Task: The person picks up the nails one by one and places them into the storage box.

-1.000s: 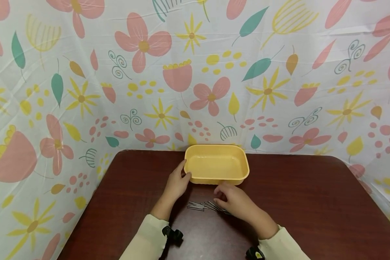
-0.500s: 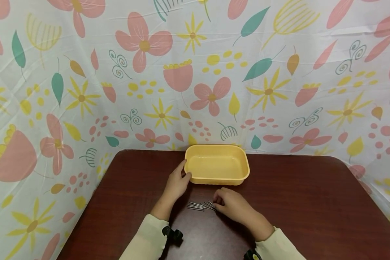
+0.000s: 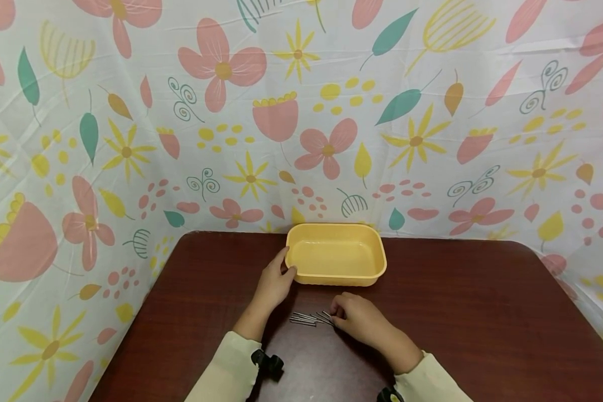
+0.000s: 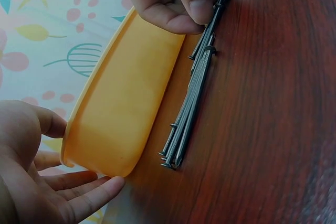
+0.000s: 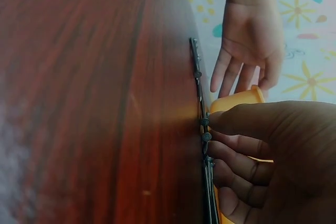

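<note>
A yellow plastic tray stands at the back of the table. My left hand touches its left end, with fairly straight, spread fingers against the outside wall and rim. Several steel nails lie in a loose overlapping row in front of the tray. At the right end of that row my right hand pinches at a nail between thumb and curled fingers; much of that nail is hidden. More nails lie bundled to its left, their heads pointing both ways.
The dark red-brown table has a glossy top. Directly behind the tray hangs a white cloth printed with flowers and leaves. Dark wrist mounts sit at both sleeve cuffs.
My right hand moved slightly left and towards me along the nails, covering their right end, then stayed nearly still. My left hand and the tray have not moved noticeably.
</note>
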Available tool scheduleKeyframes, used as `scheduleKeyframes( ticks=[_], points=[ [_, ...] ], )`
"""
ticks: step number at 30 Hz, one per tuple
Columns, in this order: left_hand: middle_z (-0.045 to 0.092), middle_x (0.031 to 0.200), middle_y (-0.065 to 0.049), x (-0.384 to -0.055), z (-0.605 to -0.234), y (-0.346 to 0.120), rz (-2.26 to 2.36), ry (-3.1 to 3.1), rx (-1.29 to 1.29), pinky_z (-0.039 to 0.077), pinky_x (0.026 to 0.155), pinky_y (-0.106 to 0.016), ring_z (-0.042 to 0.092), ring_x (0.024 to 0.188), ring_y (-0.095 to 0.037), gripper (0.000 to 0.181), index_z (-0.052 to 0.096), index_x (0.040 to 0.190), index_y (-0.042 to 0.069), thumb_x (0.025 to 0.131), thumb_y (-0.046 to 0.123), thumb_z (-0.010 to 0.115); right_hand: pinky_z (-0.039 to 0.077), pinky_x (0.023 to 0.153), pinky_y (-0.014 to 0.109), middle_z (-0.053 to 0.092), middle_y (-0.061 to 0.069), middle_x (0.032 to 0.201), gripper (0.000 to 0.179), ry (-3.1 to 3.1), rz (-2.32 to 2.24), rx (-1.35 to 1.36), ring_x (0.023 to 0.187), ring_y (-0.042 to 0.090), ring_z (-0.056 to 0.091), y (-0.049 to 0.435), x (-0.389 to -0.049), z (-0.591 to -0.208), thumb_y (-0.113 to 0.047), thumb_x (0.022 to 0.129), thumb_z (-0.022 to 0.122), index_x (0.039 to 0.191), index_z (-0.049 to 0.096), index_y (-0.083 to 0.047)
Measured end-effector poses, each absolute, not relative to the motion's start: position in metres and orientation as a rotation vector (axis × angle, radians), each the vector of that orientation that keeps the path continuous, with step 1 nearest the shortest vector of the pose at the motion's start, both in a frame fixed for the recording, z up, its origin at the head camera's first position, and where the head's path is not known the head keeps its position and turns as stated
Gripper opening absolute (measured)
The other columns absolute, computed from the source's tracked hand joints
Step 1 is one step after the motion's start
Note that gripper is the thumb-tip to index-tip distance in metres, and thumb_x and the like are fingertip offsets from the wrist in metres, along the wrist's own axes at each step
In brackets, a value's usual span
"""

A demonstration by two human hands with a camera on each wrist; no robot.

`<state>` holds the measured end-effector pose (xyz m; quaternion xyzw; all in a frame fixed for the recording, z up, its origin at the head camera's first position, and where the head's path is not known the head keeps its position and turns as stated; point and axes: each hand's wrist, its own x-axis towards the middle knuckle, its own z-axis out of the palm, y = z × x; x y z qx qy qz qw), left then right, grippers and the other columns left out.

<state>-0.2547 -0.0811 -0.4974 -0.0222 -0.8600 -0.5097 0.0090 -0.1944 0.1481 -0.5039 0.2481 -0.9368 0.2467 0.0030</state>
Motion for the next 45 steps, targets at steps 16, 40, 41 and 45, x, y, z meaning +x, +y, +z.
scheduleKeyframes(
  ticks=[16, 40, 41, 45],
  points=[
    [0.045, 0.157, -0.013, -0.2545, -0.4973, -0.0807, -1.59, -2.689, -0.056, 0.049, 0.103, -0.05, 0.053, 0.135, -0.033, 0.059, 0.039, 0.157, 0.017, 0.101, 0.025, 0.056, 0.044, 0.063, 0.023, 0.057, -0.008, 0.075, 0.013, -2.949, 0.784, 0.802, 0.068, 0.002, 0.051, 0.1459, -0.1934, -0.5061, -0.014, 0.084, 0.077, 0.08, 0.065, -0.017],
    [0.044, 0.157, -0.015, -0.2534, -0.4977, -0.0816, -1.597, -2.688, -0.077, 0.051, 0.101, -0.05, 0.055, 0.133, -0.035, 0.059, 0.039, 0.157, 0.016, 0.101, 0.025, 0.055, 0.043, 0.062, 0.022, 0.054, -0.009, 0.076, 0.012, -2.898, 0.763, 0.801, 0.068, 0.001, 0.049, 0.1434, -0.1914, -0.5023, -0.01, 0.082, 0.074, 0.081, 0.063, -0.016],
    [0.044, 0.157, -0.014, -0.2534, -0.4976, -0.0814, -1.599, -2.687, -0.078, 0.051, 0.101, -0.05, 0.055, 0.133, -0.035, 0.059, 0.039, 0.157, 0.016, 0.101, 0.024, 0.055, 0.043, 0.062, 0.022, 0.054, -0.009, 0.076, 0.012, -2.892, 0.764, 0.798, 0.068, 0.001, 0.049, 0.1432, -0.1915, -0.5024, -0.01, 0.082, 0.074, 0.081, 0.063, -0.016],
    [0.044, 0.157, -0.014, -0.2529, -0.4973, -0.081, -1.599, -2.687, -0.081, 0.052, 0.098, -0.048, 0.056, 0.133, -0.035, 0.058, 0.039, 0.157, 0.016, 0.101, 0.024, 0.055, 0.044, 0.061, 0.021, 0.054, -0.011, 0.078, 0.013, -2.864, 0.788, 0.778, 0.069, 0.0, 0.049, 0.1422, -0.1915, -0.5023, -0.011, 0.085, 0.074, 0.083, 0.063, -0.018]
  ],
)
